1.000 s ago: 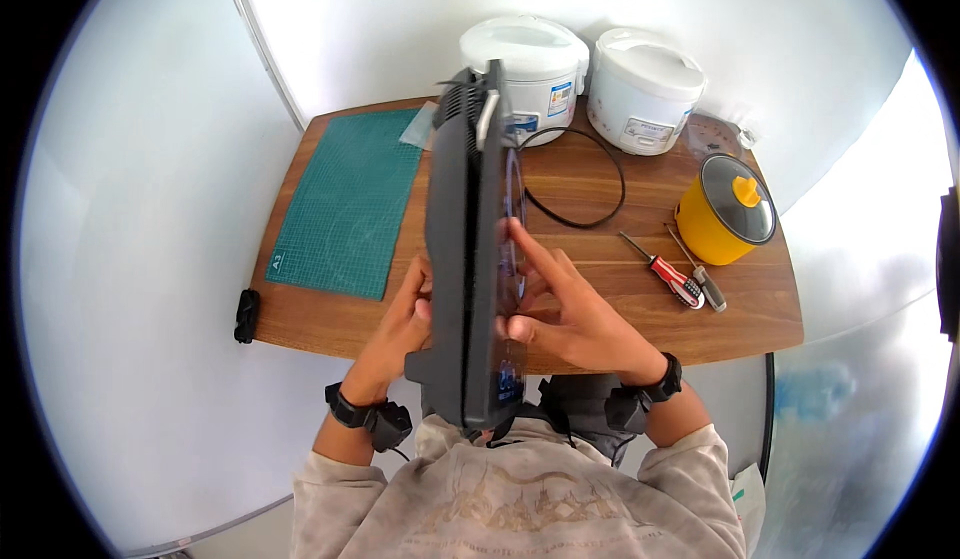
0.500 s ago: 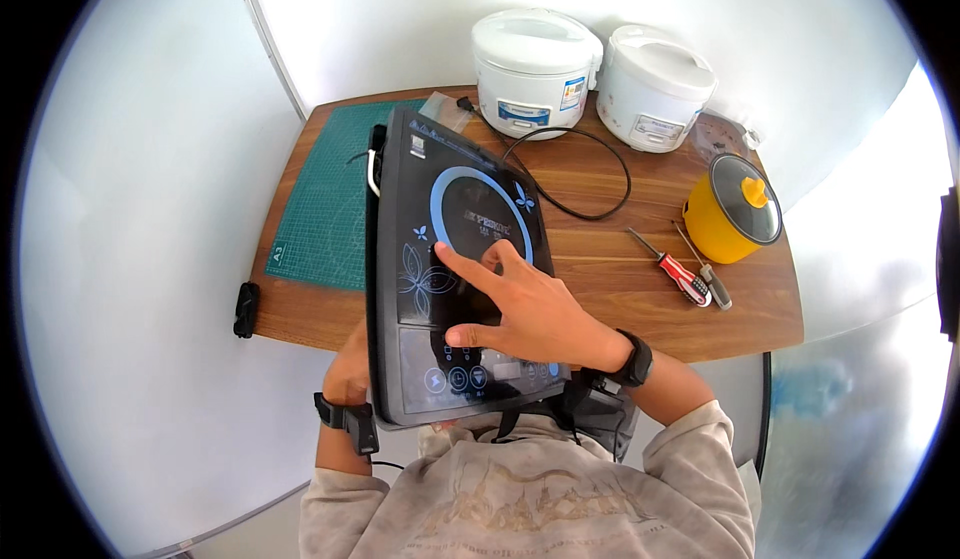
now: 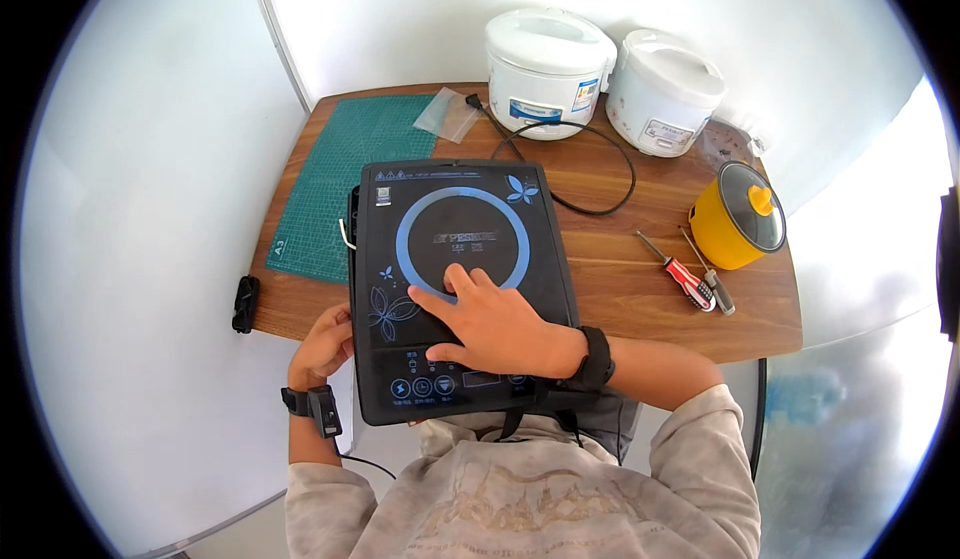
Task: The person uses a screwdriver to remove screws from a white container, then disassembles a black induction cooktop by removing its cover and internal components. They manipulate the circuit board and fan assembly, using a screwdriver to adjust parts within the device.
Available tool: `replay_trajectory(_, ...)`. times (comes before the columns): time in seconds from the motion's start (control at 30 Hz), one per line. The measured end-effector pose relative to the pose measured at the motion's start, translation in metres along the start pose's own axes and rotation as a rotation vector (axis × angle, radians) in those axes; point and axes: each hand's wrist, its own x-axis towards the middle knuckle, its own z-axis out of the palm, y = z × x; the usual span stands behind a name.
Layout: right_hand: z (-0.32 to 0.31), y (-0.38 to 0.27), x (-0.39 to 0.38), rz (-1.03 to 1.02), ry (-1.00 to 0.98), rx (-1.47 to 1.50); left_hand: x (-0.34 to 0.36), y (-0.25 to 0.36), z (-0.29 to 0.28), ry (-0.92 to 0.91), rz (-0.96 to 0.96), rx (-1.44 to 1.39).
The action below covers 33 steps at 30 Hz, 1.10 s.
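A black induction cooktop (image 3: 540, 239) with a blue ring lies face up in front of me, over the table's front edge, with touch buttons along its near end. My right hand (image 3: 485, 321) rests on the glass over the lower part of the ring, index finger stretched out and fingers apart. At the left side, my left hand (image 3: 322, 344) is curled against the cooktop's edge; its fingertips and whatever they grip are hidden. A short white strip (image 3: 344, 233) sticks out from that side.
Behind stand two white rice cookers (image 3: 545, 64) (image 3: 660, 99), a plastic bag (image 3: 447, 114) and a looped black cord (image 3: 630, 184). A green mat (image 3: 325, 149) lies left on the wooden table (image 3: 610, 309). Two screwdrivers (image 3: 690, 284) (image 3: 722, 291) and a yellow pot (image 3: 718, 231) are at right.
The cooktop has tipped from standing on its side to lying face up and has shifted left. My right hand moved with it; my left hand has moved out leftward and lower.
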Motion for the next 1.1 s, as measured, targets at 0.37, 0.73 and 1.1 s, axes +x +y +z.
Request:
replay_trajectory(0.37,0.009,0.023,-0.017,-0.047,0.052,-0.054,0.036,0.008,0.041,0.123,-0.054,0.11)
replay_trajectory(0.73,-0.033,0.053,-0.067,0.053,0.09,0.28,0.078,0.037,0.045,0.155,0.069,0.597)
replay_trajectory(1.1,-0.046,0.105,-0.122,0.737,0.253,0.34,0.066,0.067,0.064,0.32,0.138,0.882)
